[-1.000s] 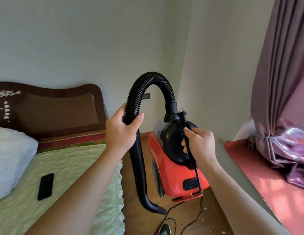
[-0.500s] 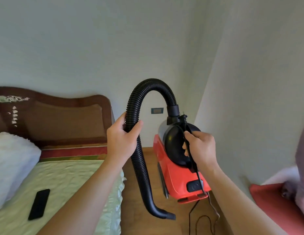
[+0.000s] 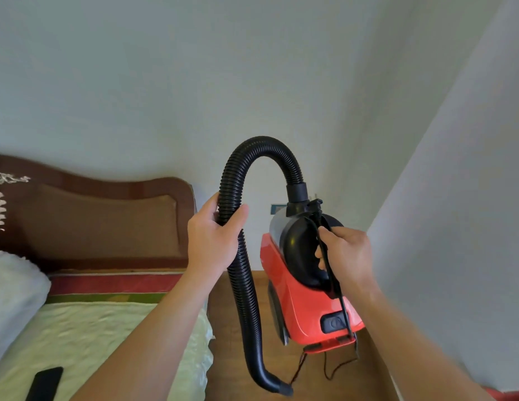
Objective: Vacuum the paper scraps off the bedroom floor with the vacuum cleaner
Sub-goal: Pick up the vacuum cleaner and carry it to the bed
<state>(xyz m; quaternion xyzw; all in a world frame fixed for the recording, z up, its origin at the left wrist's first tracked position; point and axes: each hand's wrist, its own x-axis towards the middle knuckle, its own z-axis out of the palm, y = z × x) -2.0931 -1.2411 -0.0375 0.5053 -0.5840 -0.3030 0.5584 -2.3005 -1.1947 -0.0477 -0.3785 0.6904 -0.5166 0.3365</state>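
Note:
A small red and black vacuum cleaner [image 3: 301,308] hangs in the air in front of me, above the wooden floor [image 3: 232,337]. My right hand [image 3: 345,256] grips its black handle together with the black power cord [image 3: 336,299]. The ribbed black hose [image 3: 244,285] arches up from the body and drops down on the left, its nozzle [image 3: 275,386] hanging near the floor. My left hand [image 3: 215,238] is wrapped around the hose just below the arch. No paper scraps show in this view.
A bed [image 3: 87,337] with a pale green cover and a brown headboard [image 3: 102,221] fills the left. A black phone [image 3: 45,383] lies on it beside a white pillow [image 3: 12,296]. A wall socket [image 3: 277,208] sits behind the vacuum. A white wall [image 3: 455,227] closes the right side.
My view has swung left and up, so the curtain and red window seat have left the frame. Both hands keep the same hold on hose and handle.

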